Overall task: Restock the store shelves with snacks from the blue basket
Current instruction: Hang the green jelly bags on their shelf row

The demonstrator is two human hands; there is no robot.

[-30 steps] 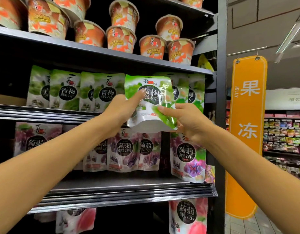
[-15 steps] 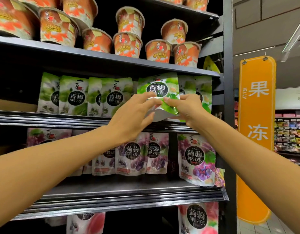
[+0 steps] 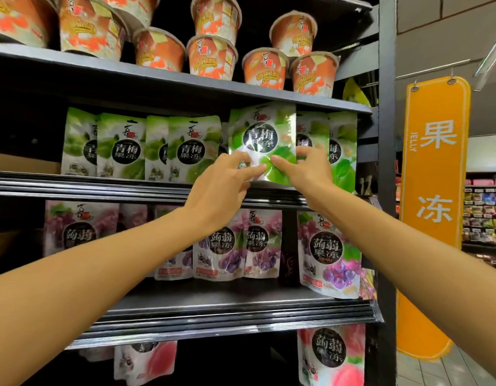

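The green glossy plastic snack pouch point(image 3: 262, 140) stands upright at the front of the middle black metal shelf point(image 3: 101, 188), its base at or just above the shelf's front rail, in the gap between the row of matching green pouches point(image 3: 127, 147) on its left and two more on its right. The fingers point(image 3: 258, 169) of the left hand point(image 3: 221, 190) pinch its lower left part, thumb on the front face. The right hand point(image 3: 308, 168) takes the lower right corner, thumb on the front and the curled fingers wrapped round the edge towards the back. Both grips are narrow and low, which probably keeps the soft, bottom-heavy pouch from folding and leaves the printed label facing out like its neighbours. The top of the pouch reaches close under the shelf above, which carries orange foil-lidded cups point(image 3: 213, 57), so it likely has to go in straight, not tipped. I judge the step to be seating it in line with the row; letting go too soon could let it lean forward over the rail. The shelf below holds purple pouches point(image 3: 327, 252), and pink ones point(image 3: 330, 355) sit lower down. An orange hanging sign point(image 3: 433, 190) marks the aisle end. The blue basket is out of view.
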